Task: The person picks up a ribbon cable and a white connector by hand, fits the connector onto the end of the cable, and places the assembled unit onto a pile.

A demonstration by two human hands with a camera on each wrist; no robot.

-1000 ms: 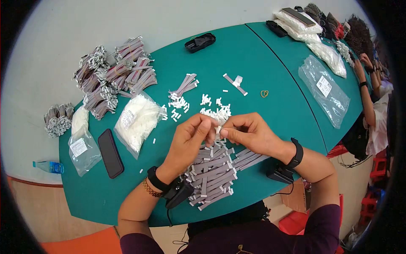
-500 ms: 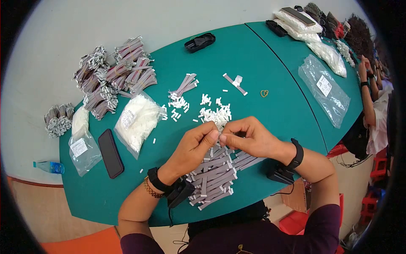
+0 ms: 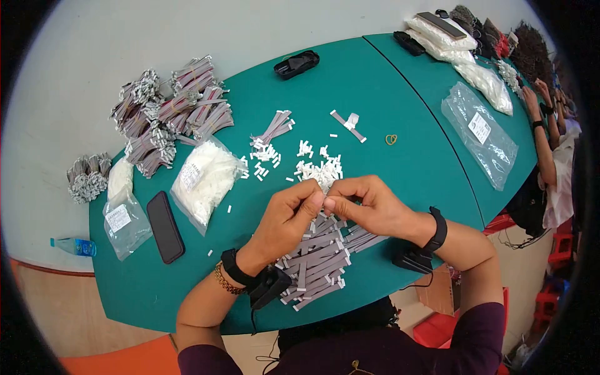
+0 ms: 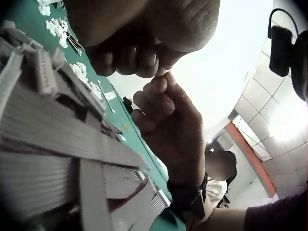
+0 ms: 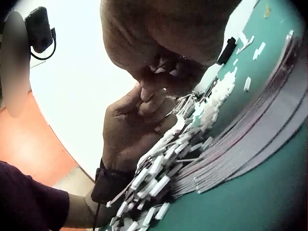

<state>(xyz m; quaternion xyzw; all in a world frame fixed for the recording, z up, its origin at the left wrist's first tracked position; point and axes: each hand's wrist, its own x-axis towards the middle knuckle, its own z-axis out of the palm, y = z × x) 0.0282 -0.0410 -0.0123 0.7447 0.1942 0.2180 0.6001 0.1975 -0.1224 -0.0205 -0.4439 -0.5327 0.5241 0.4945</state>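
Note:
In the head view my left hand (image 3: 281, 219) and right hand (image 3: 375, 205) meet fingertip to fingertip, thumbs against curled index fingers. Between them they pinch a small white connector (image 4: 164, 73), mostly hidden by the fingers; only a sliver shows in the left wrist view. Beneath the hands lies a pile of flat grey ribbon cables (image 3: 315, 259) with white connector ends. Just beyond the fingertips is a heap of loose white connector pieces (image 3: 320, 169).
A few ribbon cables (image 3: 275, 127) lie further back, and bundled cables (image 3: 169, 112) are stacked at the left. Nearby are a bag of white pieces (image 3: 206, 181), a phone (image 3: 165, 227), rubber bands (image 3: 391, 139) and a black case (image 3: 297, 64). Another person's arms (image 3: 544, 125) show at right.
One second ago a white connector showed between the hands. The left fingers have since closed in against the right fingertips, covering it; both hands have hardly moved over the last half second.

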